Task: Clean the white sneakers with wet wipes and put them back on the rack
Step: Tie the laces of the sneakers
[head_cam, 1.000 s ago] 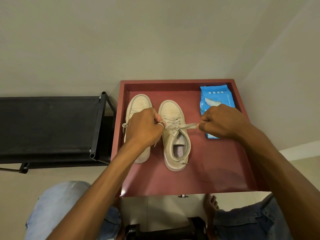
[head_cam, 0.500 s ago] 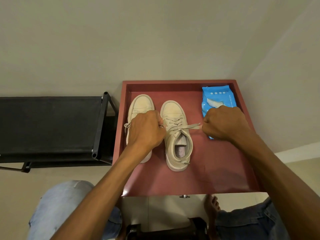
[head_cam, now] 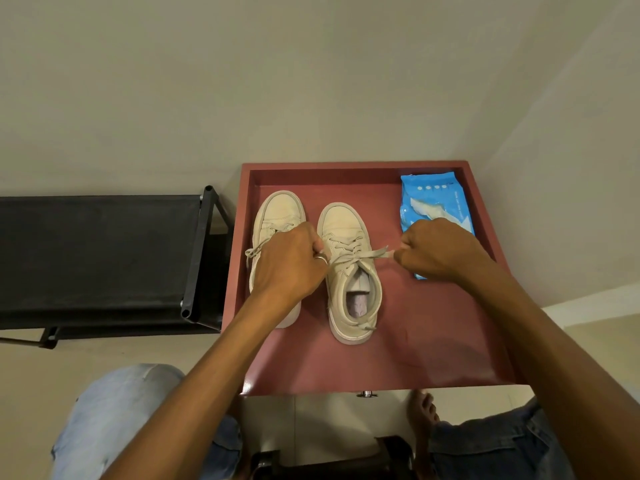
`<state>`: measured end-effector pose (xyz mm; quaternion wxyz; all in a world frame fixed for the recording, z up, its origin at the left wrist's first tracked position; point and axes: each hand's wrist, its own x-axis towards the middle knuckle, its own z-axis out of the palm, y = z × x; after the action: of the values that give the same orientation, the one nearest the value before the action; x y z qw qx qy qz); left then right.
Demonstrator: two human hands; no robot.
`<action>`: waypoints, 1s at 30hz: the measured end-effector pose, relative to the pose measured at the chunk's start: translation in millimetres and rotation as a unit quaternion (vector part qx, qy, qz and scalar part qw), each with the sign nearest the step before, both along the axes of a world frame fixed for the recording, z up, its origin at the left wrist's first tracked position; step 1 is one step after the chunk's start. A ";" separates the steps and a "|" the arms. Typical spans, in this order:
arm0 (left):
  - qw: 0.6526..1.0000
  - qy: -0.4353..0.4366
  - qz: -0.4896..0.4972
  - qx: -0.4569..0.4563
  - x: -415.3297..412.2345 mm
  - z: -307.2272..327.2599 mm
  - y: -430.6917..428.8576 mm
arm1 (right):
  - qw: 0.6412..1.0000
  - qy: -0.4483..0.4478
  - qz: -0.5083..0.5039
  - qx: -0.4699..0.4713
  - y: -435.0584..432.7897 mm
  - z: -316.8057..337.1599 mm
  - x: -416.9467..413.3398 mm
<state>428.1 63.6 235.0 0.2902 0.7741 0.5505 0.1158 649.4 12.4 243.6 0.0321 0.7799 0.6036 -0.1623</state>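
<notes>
While left hand (head_cam: pixel 289 261) and right hand (head_cam: pixel 440 249) pinch its laces (head_cam: pixel 375 253), the sneaker (head_cam: pixel 341 220) lies between.

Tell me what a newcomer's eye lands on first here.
At the centre, the left hand and right hand pull a lace taut across the right-hand sneaker. The other sneaker stands beside it on the red tray. A bright blue wipes pack lies in the tray's far right corner, and a black rack stands to the left.
</notes>
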 end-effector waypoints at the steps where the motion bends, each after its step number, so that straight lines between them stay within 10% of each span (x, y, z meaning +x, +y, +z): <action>1: 1.000 -0.008 0.006 0.003 -1.2 0.7 0.6 | 1.000 0.004 -0.006 0.003 0.1 0.4 0.4; 13: 0.988 -0.047 -0.145 0.022 -1.4 2.9 3.9 | 0.977 0.189 0.044 0.083 -3.7 26.5 -22.9; 30: 0.981 0.011 -0.169 0.093 5.9 -14.1 -1.2 | 0.973 0.157 0.139 0.094 -2.4 9.9 -32.2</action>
<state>434.0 62.3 221.0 0.2263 0.8807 0.4020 0.1072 617.2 10.0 253.5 -0.1149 0.6528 0.7159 -0.2193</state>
